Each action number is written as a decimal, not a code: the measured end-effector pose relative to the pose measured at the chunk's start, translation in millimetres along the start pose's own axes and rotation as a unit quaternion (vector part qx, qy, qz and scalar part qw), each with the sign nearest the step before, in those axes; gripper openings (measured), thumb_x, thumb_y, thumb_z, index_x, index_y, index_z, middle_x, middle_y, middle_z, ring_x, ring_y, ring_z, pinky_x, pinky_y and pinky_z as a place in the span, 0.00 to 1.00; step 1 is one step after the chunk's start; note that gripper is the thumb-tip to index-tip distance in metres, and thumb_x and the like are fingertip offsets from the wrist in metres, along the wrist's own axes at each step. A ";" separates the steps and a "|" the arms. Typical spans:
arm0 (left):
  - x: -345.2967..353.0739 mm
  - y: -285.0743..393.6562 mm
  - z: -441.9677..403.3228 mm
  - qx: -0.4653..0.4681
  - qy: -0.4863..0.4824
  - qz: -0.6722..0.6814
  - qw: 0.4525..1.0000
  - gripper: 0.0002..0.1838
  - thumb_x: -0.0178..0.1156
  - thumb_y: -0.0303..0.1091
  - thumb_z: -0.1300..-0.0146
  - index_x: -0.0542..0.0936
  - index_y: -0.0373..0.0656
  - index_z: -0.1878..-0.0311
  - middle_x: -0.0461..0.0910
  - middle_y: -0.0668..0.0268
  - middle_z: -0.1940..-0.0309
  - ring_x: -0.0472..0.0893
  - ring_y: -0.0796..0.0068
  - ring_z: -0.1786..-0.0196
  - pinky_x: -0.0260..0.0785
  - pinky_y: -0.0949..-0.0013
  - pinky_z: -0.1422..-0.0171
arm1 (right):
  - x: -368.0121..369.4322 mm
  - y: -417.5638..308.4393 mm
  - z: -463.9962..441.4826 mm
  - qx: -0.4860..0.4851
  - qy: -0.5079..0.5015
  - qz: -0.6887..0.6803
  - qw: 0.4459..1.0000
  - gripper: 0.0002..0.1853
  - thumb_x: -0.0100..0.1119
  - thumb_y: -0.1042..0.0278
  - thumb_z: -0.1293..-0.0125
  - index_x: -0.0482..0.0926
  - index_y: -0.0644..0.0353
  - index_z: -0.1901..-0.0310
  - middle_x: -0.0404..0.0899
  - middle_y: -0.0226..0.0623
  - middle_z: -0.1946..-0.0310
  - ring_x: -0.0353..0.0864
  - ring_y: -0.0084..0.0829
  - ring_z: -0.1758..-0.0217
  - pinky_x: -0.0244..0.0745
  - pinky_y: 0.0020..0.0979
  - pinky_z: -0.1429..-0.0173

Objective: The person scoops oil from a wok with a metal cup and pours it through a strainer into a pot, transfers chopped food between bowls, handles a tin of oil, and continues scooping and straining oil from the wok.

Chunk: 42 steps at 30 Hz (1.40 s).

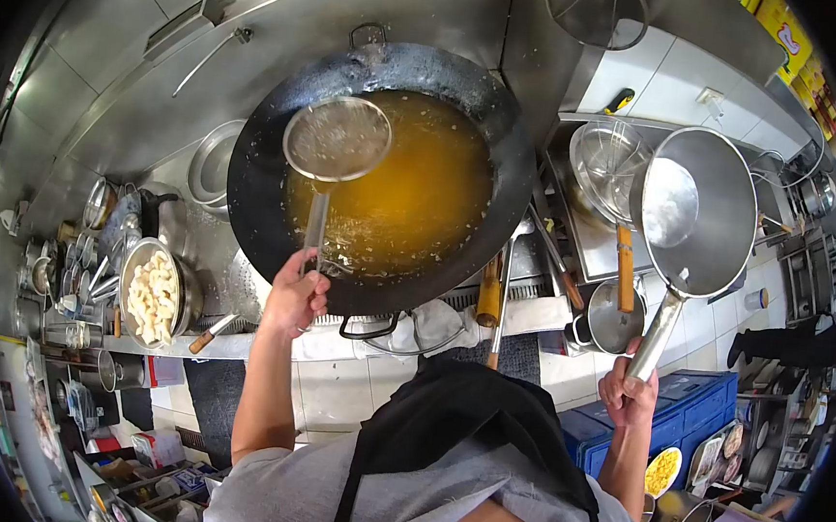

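Observation:
My left hand (297, 297) is closed around the handle of a round mesh strainer (337, 139). The strainer's bowl is over the left part of a large black wok (258, 192). Yellow-brown oil (432, 204) with small floating bits fills the wok's bottom, and bubbles show below the strainer. At the right, my right hand (628, 392) grips the metal handle of a deep steel pan (722, 210). This pan is tilted toward me, its inside showing bare metal, and stands off to the right of the wok.
On the left counter stands a steel bowl (186, 293) of pale, chunky food pieces (152, 299). A wire strainer with a wooden handle (624, 266) rests over the right-hand station, above a pot (617, 323). Blue crates (689, 401) are behind at right. A person's dark-clothed leg (785, 347) shows far right.

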<state>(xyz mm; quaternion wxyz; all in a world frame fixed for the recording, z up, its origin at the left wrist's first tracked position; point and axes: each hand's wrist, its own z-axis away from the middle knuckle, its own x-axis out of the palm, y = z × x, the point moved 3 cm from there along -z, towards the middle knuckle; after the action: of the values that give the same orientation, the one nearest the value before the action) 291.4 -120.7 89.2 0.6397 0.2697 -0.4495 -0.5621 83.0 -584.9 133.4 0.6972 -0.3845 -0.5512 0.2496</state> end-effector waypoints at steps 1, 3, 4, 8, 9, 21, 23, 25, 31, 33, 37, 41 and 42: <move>-7.8 5.3 4.0 0.032 0.016 -0.025 0.999 0.24 0.48 0.23 0.32 0.59 0.43 0.33 0.70 0.66 0.76 0.66 0.78 0.81 0.60 0.73 0.77 | 2.2 2.5 -3.3 0.006 -0.010 -0.001 1.000 0.29 0.66 0.69 0.51 0.63 0.62 0.49 0.67 0.33 0.87 0.59 0.22 0.93 0.55 0.25 0.86; -20.1 21.7 13.5 0.075 0.067 -0.081 0.992 0.25 0.48 0.21 0.34 0.62 0.42 0.33 0.71 0.69 0.78 0.67 0.80 0.81 0.60 0.75 0.78 | 2.6 9.9 -6.7 0.012 -0.019 0.001 1.000 0.29 0.66 0.69 0.51 0.63 0.63 0.50 0.67 0.34 0.87 0.60 0.23 0.92 0.56 0.26 0.86; -29.7 31.9 17.7 0.102 0.098 -0.153 0.978 0.26 0.48 0.21 0.35 0.63 0.42 0.33 0.70 0.70 0.78 0.67 0.81 0.80 0.59 0.76 0.78 | 1.1 12.8 -7.8 0.024 -0.027 0.002 0.999 0.28 0.66 0.69 0.51 0.63 0.63 0.50 0.67 0.34 0.87 0.61 0.23 0.92 0.56 0.26 0.86; -80.1 68.1 47.3 0.168 0.221 -0.439 0.855 0.27 0.48 0.20 0.40 0.68 0.39 0.34 0.76 0.63 0.75 0.74 0.75 0.75 0.68 0.70 0.71 | -16.8 12.7 -1.7 0.055 -0.050 -0.017 0.997 0.27 0.65 0.71 0.51 0.63 0.63 0.50 0.67 0.36 0.86 0.61 0.25 0.91 0.55 0.26 0.86; -100.9 70.7 49.8 0.177 0.261 -0.553 0.771 0.28 0.48 0.20 0.42 0.69 0.37 0.35 0.79 0.57 0.72 0.78 0.71 0.72 0.72 0.67 0.66 | -25.8 13.2 2.6 0.070 -0.052 -0.026 0.996 0.27 0.65 0.71 0.51 0.63 0.63 0.50 0.67 0.36 0.86 0.61 0.25 0.91 0.55 0.26 0.86; -50.0 41.2 59.2 -0.104 0.149 -0.460 0.869 0.28 0.48 0.23 0.34 0.65 0.46 0.30 0.70 0.67 0.79 0.65 0.78 0.87 0.56 0.70 0.85 | -149.5 -21.8 40.7 0.059 -0.046 -0.072 0.995 0.26 0.63 0.70 0.48 0.63 0.60 0.48 0.67 0.34 0.85 0.61 0.23 0.91 0.56 0.26 0.84; -21.6 29.2 45.9 -0.108 0.103 -0.438 0.886 0.27 0.48 0.23 0.33 0.64 0.41 0.30 0.73 0.65 0.78 0.68 0.78 0.86 0.56 0.73 0.86 | -162.6 -25.1 44.4 0.057 -0.037 -0.080 0.994 0.26 0.63 0.70 0.47 0.63 0.59 0.48 0.66 0.33 0.85 0.60 0.22 0.91 0.56 0.25 0.84; -1.0 18.0 29.2 -0.115 0.075 -0.407 0.903 0.26 0.48 0.23 0.32 0.63 0.41 0.30 0.73 0.65 0.77 0.67 0.79 0.85 0.56 0.74 0.85 | -171.0 -29.1 49.3 0.049 -0.006 -0.098 0.994 0.26 0.63 0.69 0.47 0.63 0.58 0.48 0.66 0.32 0.85 0.60 0.22 0.91 0.56 0.25 0.84; 51.7 -17.7 -40.0 -0.089 0.012 -0.286 0.954 0.23 0.47 0.26 0.29 0.61 0.43 0.31 0.69 0.68 0.76 0.64 0.81 0.83 0.57 0.76 0.82 | -164.5 -33.8 60.0 0.030 0.020 -0.058 0.998 0.25 0.61 0.70 0.47 0.63 0.58 0.48 0.65 0.33 0.85 0.58 0.22 0.91 0.56 0.25 0.83; 68.4 -23.1 -65.8 -0.070 -0.001 -0.268 0.961 0.21 0.46 0.27 0.28 0.63 0.45 0.32 0.68 0.69 0.76 0.63 0.82 0.82 0.57 0.75 0.81 | -152.2 -33.2 61.1 0.024 0.025 -0.038 0.999 0.25 0.61 0.70 0.47 0.63 0.59 0.48 0.66 0.33 0.85 0.58 0.22 0.91 0.56 0.25 0.83; 78.4 -27.9 -116.5 -0.028 -0.010 -0.156 0.987 0.16 0.46 0.28 0.27 0.62 0.47 0.38 0.67 0.69 0.76 0.62 0.81 0.80 0.56 0.75 0.80 | -126.2 -24.8 60.1 0.021 0.023 -0.013 0.999 0.25 0.62 0.71 0.48 0.64 0.59 0.49 0.66 0.34 0.85 0.59 0.23 0.91 0.55 0.26 0.84; 82.4 -22.1 -143.4 0.005 -0.003 -0.080 0.997 0.13 0.44 0.28 0.27 0.63 0.49 0.41 0.66 0.69 0.76 0.62 0.81 0.80 0.57 0.74 0.78 | -95.2 -13.7 55.2 0.027 0.007 0.002 1.000 0.26 0.63 0.70 0.50 0.64 0.60 0.50 0.66 0.35 0.86 0.59 0.23 0.91 0.54 0.26 0.85; 85.0 -16.4 -143.1 0.015 -0.002 -0.076 0.997 0.13 0.44 0.28 0.27 0.63 0.49 0.41 0.66 0.69 0.76 0.61 0.81 0.80 0.57 0.74 0.78 | -88.4 -10.1 54.2 0.032 0.001 0.007 0.999 0.26 0.63 0.70 0.50 0.64 0.60 0.50 0.67 0.35 0.86 0.60 0.23 0.91 0.54 0.26 0.85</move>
<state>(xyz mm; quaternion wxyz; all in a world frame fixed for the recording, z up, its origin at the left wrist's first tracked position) 406.2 -229.0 33.9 0.5905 0.3117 -0.4371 -0.6027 6.5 -644.9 95.9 0.7082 -0.3661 -0.5392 0.2714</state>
